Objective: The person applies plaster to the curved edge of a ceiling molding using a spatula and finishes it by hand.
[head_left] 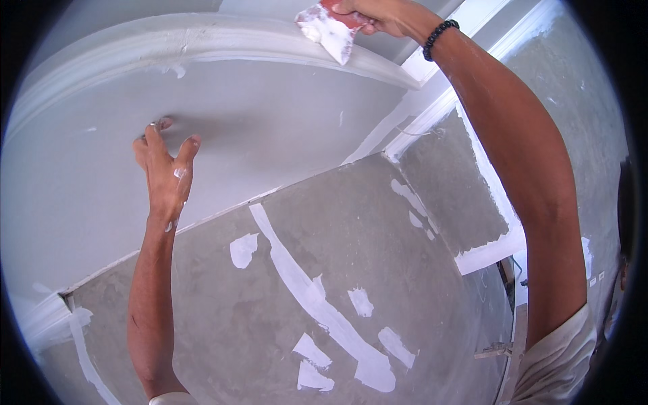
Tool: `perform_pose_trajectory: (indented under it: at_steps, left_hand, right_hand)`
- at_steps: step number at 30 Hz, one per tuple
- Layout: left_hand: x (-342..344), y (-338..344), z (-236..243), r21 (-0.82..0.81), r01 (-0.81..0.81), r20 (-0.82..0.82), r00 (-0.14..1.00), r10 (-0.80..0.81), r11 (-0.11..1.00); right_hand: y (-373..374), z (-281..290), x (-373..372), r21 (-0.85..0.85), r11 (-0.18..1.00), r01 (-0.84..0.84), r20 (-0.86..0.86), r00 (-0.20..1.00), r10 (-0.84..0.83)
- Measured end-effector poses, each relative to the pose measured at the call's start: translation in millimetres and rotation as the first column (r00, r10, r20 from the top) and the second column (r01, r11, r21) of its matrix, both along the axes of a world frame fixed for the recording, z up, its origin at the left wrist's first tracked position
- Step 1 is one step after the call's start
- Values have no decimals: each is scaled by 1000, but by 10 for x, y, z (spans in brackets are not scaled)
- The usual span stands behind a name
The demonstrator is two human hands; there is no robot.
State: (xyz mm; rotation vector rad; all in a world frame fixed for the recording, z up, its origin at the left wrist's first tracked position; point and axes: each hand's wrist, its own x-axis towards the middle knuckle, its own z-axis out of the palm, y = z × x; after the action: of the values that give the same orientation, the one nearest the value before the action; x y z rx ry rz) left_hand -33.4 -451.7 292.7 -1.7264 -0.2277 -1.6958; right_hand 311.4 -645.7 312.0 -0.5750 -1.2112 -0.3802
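Observation:
My right hand, raised at the top with dark beads round its wrist, grips a red putty spreader. White putty coats much of its blade, which overlaps the curved white moulding in the picture; I cannot tell whether they touch. Farther left, my left hand is at the smooth pale grey surface, thumb apart and fingers bent, nothing visible in it. Its fingertips look close to that surface, but contact is unclear. White smears mark the back of this hand and its wrist.
Below stands a bare grey wall with white filler strips and patches. White trim runs along the right-hand corner. A white-bordered grey panel lies beyond it. Small wall sockets sit at the far right.

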Motion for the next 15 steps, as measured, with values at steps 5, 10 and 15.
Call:
perform_pose_trajectory:
  at_steps: [5, 10, 15]
  left_hand:
    - [-30, -100, -61, -21, 8, -11, 1000, -8, 1000]
    - [-56, -47, -8, -20, 24, -11, 1000, -24, 1000]
    - [-54, -56, -4, -35, 10, -15, 1000, -11, 999]
  right_hand:
    - [-164, -40, -277, 76, 965, -250, 105, 965, 242]
    - [-104, 8, 237, 195, 973, -123, -8, 992, 127]
    - [232, -84, 702, 140, 907, 397, -197, 909, -368]
